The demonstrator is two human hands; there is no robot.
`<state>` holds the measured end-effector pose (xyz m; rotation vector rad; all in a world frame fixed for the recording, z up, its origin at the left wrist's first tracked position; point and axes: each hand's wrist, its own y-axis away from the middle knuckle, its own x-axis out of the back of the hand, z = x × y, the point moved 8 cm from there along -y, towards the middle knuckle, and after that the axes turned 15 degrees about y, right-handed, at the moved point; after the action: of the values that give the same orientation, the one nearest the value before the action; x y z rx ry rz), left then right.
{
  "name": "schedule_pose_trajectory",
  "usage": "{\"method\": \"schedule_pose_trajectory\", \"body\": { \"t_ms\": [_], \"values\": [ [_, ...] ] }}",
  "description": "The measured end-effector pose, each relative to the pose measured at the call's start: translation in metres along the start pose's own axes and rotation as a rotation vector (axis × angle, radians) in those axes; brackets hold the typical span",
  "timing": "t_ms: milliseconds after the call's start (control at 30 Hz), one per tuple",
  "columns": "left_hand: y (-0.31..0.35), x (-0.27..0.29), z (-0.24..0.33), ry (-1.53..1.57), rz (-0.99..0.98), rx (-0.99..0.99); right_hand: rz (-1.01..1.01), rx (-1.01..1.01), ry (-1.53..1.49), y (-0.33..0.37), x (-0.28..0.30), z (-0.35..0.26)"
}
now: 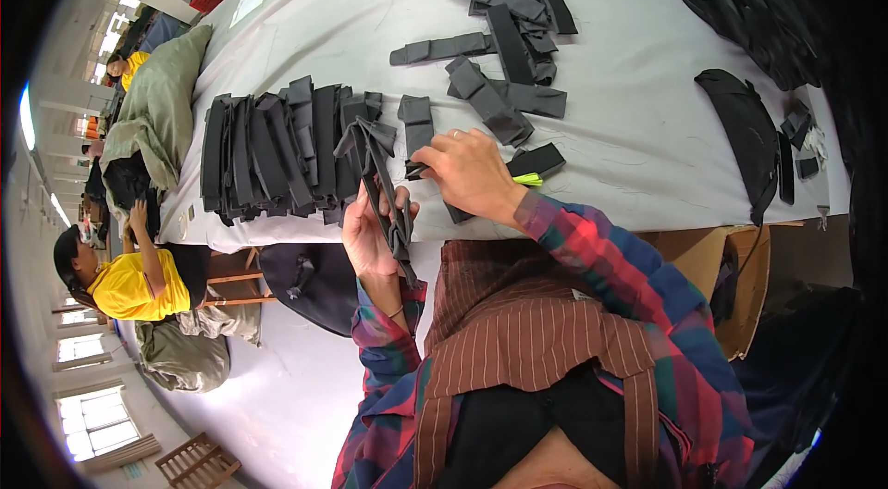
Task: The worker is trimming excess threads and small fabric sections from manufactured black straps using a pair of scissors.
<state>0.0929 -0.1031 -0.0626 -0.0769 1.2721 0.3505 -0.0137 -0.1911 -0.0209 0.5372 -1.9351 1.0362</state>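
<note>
My left hand point(372, 235) is closed around a dark grey fabric strip point(387, 202), which hangs down past the palm with its upper end folded over. To its right, my right hand point(470, 173) pinches with its fingertips at a small dark bit; whether this belongs to the strip I cannot tell. A bright yellow-green object point(528, 179) pokes out beside the right wrist, mostly hidden. Left of my hands lies a dense row of stacked dark strips point(268, 151). Beyond my right hand, more loose strips point(509, 54) are strewn in a pile.
White cloth covers the table point(324, 36). Black bags point(745, 137) lie at the right. A cardboard box point(740, 290) stands below the table edge. On the left, a person in yellow point(143, 285) sits near large grey-green sacks point(162, 100).
</note>
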Motion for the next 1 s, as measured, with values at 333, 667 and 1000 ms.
{"method": "schedule_pose_trajectory", "body": {
  "t_ms": [333,667,1000],
  "values": [
    [0.003,-0.001,-0.004,-0.031,-0.061,0.039,-0.092,0.124,0.075,-0.010,-0.032,-0.024],
    [0.019,-0.019,0.003,0.035,-0.279,0.060,0.091,-0.167,-0.029,-0.004,-0.017,0.036],
    [0.022,-0.037,0.006,-0.400,-0.016,-0.084,-0.149,0.031,0.120,0.014,-0.056,0.049]
  ]
}}
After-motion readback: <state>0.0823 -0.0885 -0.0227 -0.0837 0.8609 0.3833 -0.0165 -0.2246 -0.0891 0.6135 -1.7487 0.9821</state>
